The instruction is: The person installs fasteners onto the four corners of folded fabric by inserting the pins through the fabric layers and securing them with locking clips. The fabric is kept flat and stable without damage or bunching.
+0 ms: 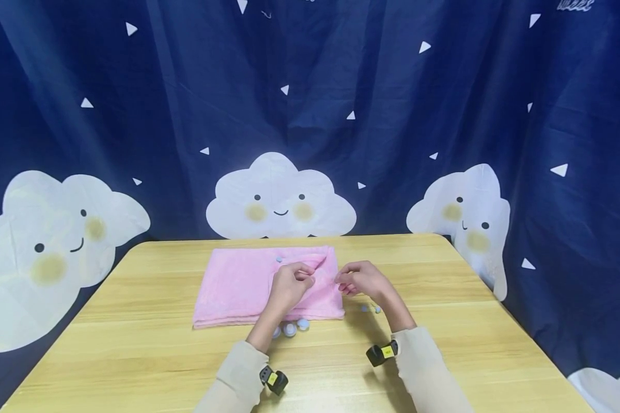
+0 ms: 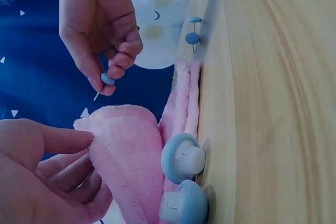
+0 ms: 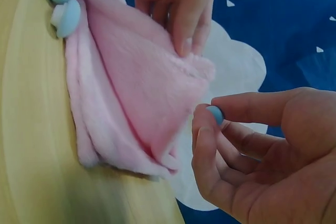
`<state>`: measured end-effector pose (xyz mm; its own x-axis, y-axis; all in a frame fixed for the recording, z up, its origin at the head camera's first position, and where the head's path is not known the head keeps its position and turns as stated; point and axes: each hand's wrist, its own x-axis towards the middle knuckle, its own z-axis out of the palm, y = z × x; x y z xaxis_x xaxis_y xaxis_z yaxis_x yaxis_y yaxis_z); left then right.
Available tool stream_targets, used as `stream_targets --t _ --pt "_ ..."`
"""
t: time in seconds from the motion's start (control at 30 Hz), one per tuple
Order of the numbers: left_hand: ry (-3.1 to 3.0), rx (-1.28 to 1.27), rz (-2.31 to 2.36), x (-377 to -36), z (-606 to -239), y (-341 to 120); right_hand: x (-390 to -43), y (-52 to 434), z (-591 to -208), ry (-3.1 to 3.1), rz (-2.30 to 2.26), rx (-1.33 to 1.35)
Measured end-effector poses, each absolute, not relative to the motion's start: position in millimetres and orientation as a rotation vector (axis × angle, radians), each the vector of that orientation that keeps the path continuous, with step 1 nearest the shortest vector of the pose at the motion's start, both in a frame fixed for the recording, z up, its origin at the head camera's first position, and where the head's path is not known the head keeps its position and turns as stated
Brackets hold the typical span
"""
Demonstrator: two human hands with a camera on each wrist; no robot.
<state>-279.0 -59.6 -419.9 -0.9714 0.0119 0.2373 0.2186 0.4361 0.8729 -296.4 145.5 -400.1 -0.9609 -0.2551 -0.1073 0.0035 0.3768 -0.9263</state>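
Pink cloth [image 1: 232,287], in the head view, lies folded on the table [image 1: 108,344]; one blue dot [image 1: 279,259] sits on it, perhaps a pin already set. Left wrist view: left hand [image 2: 47,171] pinches a raised fold; right hand [image 2: 100,30] grips a blue-headed pin [image 2: 107,79], seemingly not yet inserted; two loose pins [image 2: 193,38] look left over. Right wrist view: thumb and forefinger hold that pin near the cloth's raised edge

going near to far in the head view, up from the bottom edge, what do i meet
black device at the left wrist → black device at the right wrist → blue-and-white caps → pink cloth → middle smiling cloud
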Motion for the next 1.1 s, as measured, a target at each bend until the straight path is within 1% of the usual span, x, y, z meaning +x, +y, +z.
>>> stream_targets --t 0.37,0.6,0.93,1.1 --pt "-2.490 -0.220 -1.586 -279.0 -420.5 -60.2 -293.3 129.5 -407.2 2.401 -1.562 -0.269" --pt "-2.481 -0.238 -1.611 -277.6 -419.0 -59.7 -289.4 123.6 -407.4 2.421 -1.579 -0.253" --pt "-2.487 -0.267 -1.580 -278.1 -420.1 -58.7 -293.0 121.8 -412.4 2.409 -1.619 -0.216" --pt "-2.468 -0.288 -1.562 -278.7 -421.9 -59.3 -292.5 124.8 -410.2 2.308 -1.660 -0.270"
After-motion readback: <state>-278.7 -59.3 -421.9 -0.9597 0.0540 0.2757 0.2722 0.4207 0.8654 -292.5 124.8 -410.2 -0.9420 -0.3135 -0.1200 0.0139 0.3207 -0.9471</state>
